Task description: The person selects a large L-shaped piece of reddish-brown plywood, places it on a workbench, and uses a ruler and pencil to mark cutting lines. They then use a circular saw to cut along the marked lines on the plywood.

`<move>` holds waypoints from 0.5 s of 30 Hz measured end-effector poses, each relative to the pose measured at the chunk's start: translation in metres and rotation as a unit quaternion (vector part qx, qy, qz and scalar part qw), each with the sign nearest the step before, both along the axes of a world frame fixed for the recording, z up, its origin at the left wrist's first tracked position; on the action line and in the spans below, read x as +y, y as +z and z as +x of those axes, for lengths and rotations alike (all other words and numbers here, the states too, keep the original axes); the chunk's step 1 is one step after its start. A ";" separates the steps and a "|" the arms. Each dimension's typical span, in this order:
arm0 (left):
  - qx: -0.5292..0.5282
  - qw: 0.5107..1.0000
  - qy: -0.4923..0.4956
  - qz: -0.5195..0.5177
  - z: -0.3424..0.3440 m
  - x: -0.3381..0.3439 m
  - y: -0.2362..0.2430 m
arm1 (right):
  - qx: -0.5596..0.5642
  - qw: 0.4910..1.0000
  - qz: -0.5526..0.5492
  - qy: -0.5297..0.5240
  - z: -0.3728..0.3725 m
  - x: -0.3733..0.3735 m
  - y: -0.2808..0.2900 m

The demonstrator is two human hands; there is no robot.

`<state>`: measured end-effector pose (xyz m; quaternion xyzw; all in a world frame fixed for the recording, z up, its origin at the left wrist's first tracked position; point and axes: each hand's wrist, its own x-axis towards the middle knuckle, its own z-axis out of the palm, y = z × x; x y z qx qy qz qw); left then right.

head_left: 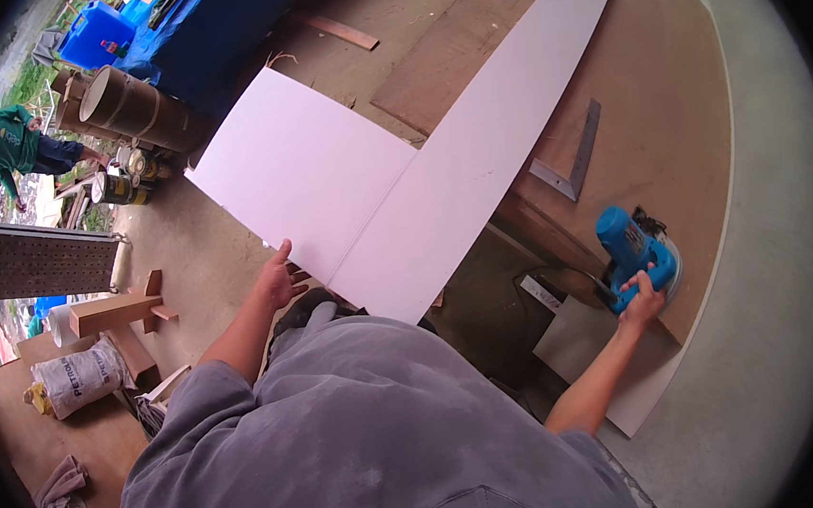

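Note:
My left hand [278, 281] grips the near edge of a white panel [309, 161], thumb on top and fingers underneath. A thin straight line, a seam or a cut, separates that panel from a long white strip [493, 137] running away to the far right. My right hand [641, 299] is wrapped round the handle of a blue circular saw [625, 242]. The saw rests on a brown board [666, 148] to my right; its blade cannot be made out. Beyond it on the same board lies a metal framing square [582, 159].
A white offcut [585, 335] lies low beside my right forearm. To the left are a wooden stand [115, 313], a white sack [80, 375] and a rag [62, 493]. Farther off stand brown drums [132, 108], paint cans [119, 186] and a person in green [16, 141].

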<state>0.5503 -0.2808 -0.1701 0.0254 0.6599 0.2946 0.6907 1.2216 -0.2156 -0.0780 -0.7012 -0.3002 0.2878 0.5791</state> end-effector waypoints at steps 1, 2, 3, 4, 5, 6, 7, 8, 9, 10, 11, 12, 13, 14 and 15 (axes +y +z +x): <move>0.002 1.000 -0.009 -0.005 -0.002 0.000 0.003 | 0.027 0.999 0.007 -0.019 -0.013 -0.024 0.005; 0.005 1.000 -0.021 -0.014 -0.004 -0.002 0.006 | 0.039 0.999 0.028 -0.017 -0.028 -0.051 0.010; 0.005 0.999 -0.036 -0.021 -0.006 -0.001 0.008 | 0.059 0.998 0.012 -0.035 -0.044 -0.075 0.013; 0.040 0.992 -0.110 -0.036 -0.007 -0.001 0.012 | 0.066 0.997 0.017 -0.024 -0.060 -0.099 0.019; 0.076 0.979 -0.181 -0.049 -0.010 0.000 0.018 | 0.064 0.998 0.003 -0.020 -0.077 -0.120 0.023; 0.118 0.960 -0.245 -0.061 -0.012 0.001 0.025 | 0.062 0.998 0.000 -0.005 -0.096 -0.138 0.026; 0.186 0.927 -0.325 -0.033 -0.012 0.002 0.033 | 0.054 0.998 -0.025 -0.017 -0.115 -0.159 0.029; 0.204 0.889 -0.408 0.022 -0.012 0.004 0.042 | 0.047 0.998 -0.033 -0.020 -0.134 -0.178 0.031; 0.219 0.845 -0.483 0.067 -0.008 0.002 0.052 | 0.044 0.998 -0.042 -0.020 -0.150 -0.197 0.035; 0.235 0.785 -0.563 0.104 -0.005 0.006 0.061 | 0.040 0.998 -0.046 -0.029 -0.169 -0.214 0.038; 0.221 0.761 -0.598 0.121 0.000 0.014 0.070 | 0.058 0.997 -0.040 -0.043 -0.189 -0.229 0.041; 0.176 0.778 -0.585 0.147 0.005 0.019 0.078 | 0.081 0.994 -0.036 -0.056 -0.211 -0.245 0.047; 0.129 0.774 -0.591 0.189 0.011 0.028 0.086 | 0.062 0.995 -0.048 -0.060 -0.231 -0.259 0.054; 0.083 0.769 -0.589 0.235 0.015 0.037 0.092 | 0.051 0.995 -0.055 -0.060 -0.256 -0.270 0.059; 0.079 0.734 -0.604 0.299 0.019 0.043 0.097 | 0.050 0.996 -0.050 -0.063 -0.282 -0.281 0.064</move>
